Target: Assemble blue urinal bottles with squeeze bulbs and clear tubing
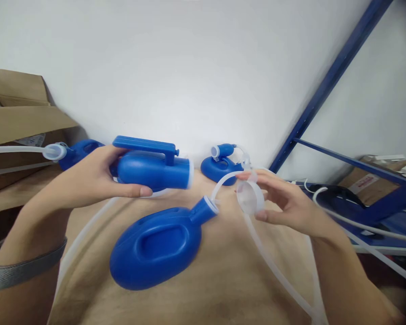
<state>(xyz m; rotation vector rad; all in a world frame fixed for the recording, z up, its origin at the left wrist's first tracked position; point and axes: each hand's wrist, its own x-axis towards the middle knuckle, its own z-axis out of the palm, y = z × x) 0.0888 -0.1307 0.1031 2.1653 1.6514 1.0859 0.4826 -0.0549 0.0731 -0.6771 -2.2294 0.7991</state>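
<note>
My left hand (84, 180) is closed around a blue plastic cylinder with a flat bar handle (149, 169), its white-rimmed mouth turned to the right. Between the fingers and thumb of my right hand (284, 198) is a translucent round cap (248, 197), with a clear tube (274, 271) trailing from it toward the lower right. A blue urinal bottle (159, 246) lies on its side on the table (230, 280), below and between my hands. Its white-rimmed neck points up toward the cap, apart from it. A short curved tube (226, 179) runs between neck and cap.
Against the wall sits another blue urinal bottle (219, 169) with a cylinder attached. Another blue bottle (84, 149) lies behind my left hand, beside an open cardboard box (27, 122). A blue metal shelf frame (325, 90) with tubes and boxes stands at right.
</note>
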